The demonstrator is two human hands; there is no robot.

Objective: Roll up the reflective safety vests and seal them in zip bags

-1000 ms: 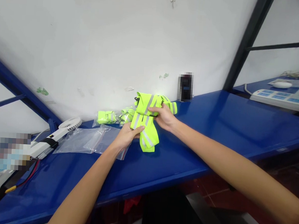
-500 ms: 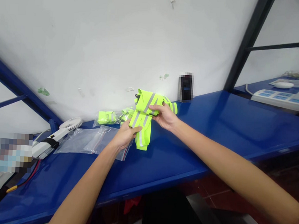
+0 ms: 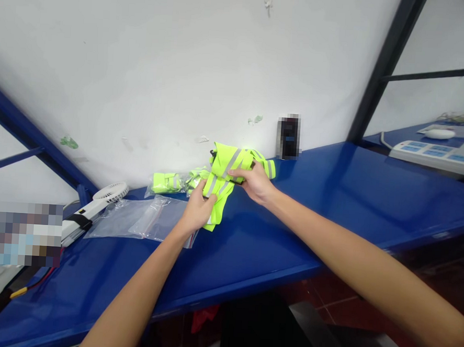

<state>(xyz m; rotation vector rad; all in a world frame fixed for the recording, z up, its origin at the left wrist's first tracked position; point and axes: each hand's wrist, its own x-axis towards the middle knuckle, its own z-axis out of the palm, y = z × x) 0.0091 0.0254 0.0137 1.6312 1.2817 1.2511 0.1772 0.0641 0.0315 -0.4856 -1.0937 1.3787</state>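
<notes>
A neon yellow strap (image 3: 229,159) with grey reflective stripes is bunched in folds above the blue table. My right hand (image 3: 256,181) pinches its upper folded part, thumb in front. Lower down, my left hand (image 3: 199,205) grips the strap between thumb and fingers, and a loose end hangs beside it. Behind my left hand lie yellow strap bundles (image 3: 167,182) in clear plastic. Flat clear bags (image 3: 156,217) are spread on the table to the left, partly under my left hand.
On the blue table (image 3: 275,239), a white fan (image 3: 112,192) lies at the left near cables. A dark blurred box (image 3: 288,137) stands against the wall. Power strips (image 3: 433,153) are at the far right, beyond a dark metal post (image 3: 383,73).
My left hand has shifted slightly left and turned. The strap's hanging end has swung left and narrowed, while my right hand stays nearly in place with its fold.
</notes>
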